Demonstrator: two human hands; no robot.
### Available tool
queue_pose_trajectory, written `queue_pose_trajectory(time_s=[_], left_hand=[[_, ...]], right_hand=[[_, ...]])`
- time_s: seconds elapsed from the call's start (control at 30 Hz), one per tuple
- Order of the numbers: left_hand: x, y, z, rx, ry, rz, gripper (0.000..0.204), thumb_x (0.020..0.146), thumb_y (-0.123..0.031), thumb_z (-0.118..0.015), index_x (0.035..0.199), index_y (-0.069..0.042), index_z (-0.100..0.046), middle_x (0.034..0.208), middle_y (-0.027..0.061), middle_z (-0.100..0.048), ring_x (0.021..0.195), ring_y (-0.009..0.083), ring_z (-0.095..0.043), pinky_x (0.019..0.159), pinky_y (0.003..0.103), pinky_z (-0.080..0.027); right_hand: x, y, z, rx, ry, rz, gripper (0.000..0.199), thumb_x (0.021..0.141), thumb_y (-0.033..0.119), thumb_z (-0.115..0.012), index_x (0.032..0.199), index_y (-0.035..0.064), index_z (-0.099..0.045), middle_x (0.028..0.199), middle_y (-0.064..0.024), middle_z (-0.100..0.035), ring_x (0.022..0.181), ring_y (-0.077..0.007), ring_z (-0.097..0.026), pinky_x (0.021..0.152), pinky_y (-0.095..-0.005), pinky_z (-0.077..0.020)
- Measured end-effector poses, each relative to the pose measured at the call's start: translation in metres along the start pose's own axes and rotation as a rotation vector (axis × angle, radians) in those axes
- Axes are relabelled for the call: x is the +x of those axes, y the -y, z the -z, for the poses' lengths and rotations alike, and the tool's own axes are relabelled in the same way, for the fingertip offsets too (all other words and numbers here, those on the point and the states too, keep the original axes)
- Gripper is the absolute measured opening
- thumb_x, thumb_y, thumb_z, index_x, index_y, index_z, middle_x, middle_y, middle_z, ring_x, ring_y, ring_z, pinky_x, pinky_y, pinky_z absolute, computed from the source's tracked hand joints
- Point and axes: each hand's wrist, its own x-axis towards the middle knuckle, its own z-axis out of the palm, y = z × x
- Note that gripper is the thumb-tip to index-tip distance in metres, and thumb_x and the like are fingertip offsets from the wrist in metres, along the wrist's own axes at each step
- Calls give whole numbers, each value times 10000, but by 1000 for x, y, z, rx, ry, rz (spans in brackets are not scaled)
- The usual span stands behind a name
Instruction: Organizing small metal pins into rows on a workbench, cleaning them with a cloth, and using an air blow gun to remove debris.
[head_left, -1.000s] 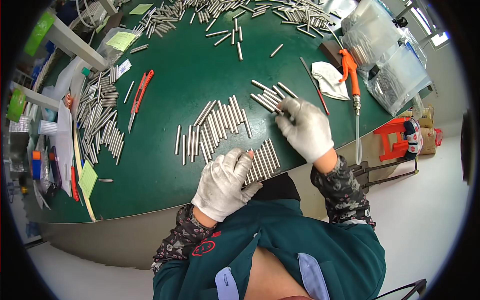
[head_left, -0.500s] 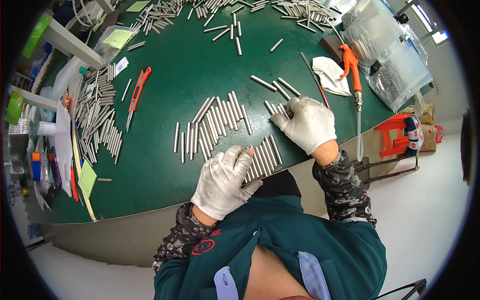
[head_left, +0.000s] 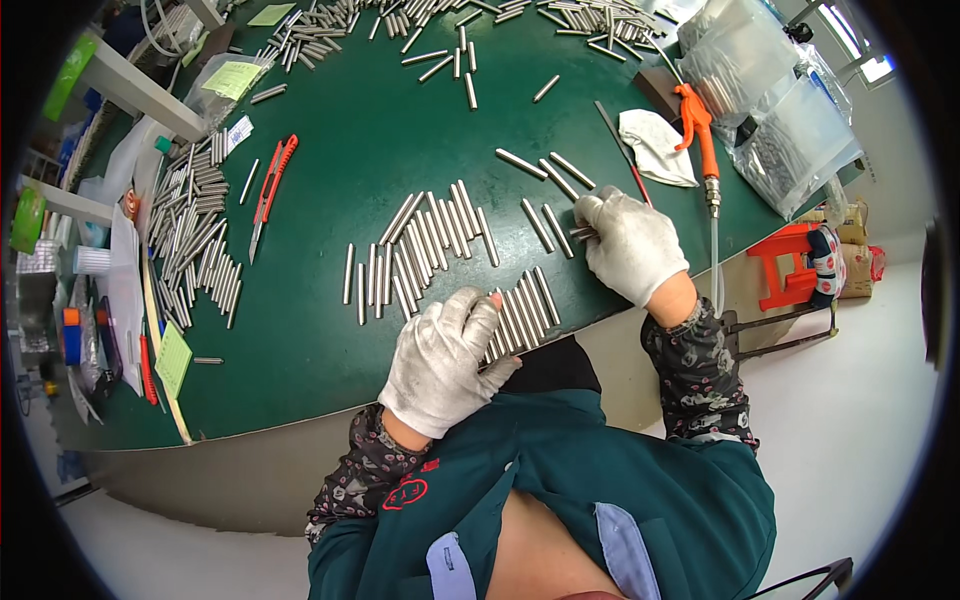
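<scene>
I see the right hand [head_left: 635, 245] pinching metal rods [head_left: 582, 234] above the tabletop [head_left: 330, 170]; a slack grip could drop them. The left hand [head_left: 437, 362], fingers [head_left: 472, 306] bunched, rests against a rod row [head_left: 525, 314] near the edge; nudging might spill some.

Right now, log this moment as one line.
left white-gloved hand: against row of silver cylindrical metal rods; right white-gloved hand: holding similar rods, count unclear; red utility knife: lying on green table
</scene>
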Motion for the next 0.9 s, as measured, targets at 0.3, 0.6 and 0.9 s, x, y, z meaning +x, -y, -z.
queue_pose_trajectory(time_s=[0.3, 0.6, 0.9], left_hand=[[1, 0, 1, -4, 20, 0, 649, 645, -291, -791, 1195, -41, -552, 1106, 117, -560, 858, 299, -582, 740, 408, -498], [2, -1, 0, -2, 27, 14, 640, 651, -271, -800, 1196, -48, -547, 1096, 116, -556, 861, 312, -580, 756, 413, -491], [1, 0, 0, -1, 6, 1, 631, 639, -288, -791, 1176, -49, -559, 1098, 108, -558, 857, 291, -582, 735, 403, -495]], right_hand=[[-4, 11, 3, 184, -93, 145, 170, 738, 122, -633, 900, 74, -613, 920, -117, -591, 806, -316, -610, 693, -405, -493], [8, 29, -16, 93, -80, 79, 214, 815, 165, -590, 1019, 106, -613, 948, -134, -588, 845, -311, -643, 674, -441, -536], [-28, 6, -16, 351, -62, 212, 186, 762, 118, -633, 939, 62, -615, 942, -109, -593, 842, -306, -621, 726, -411, -510]])
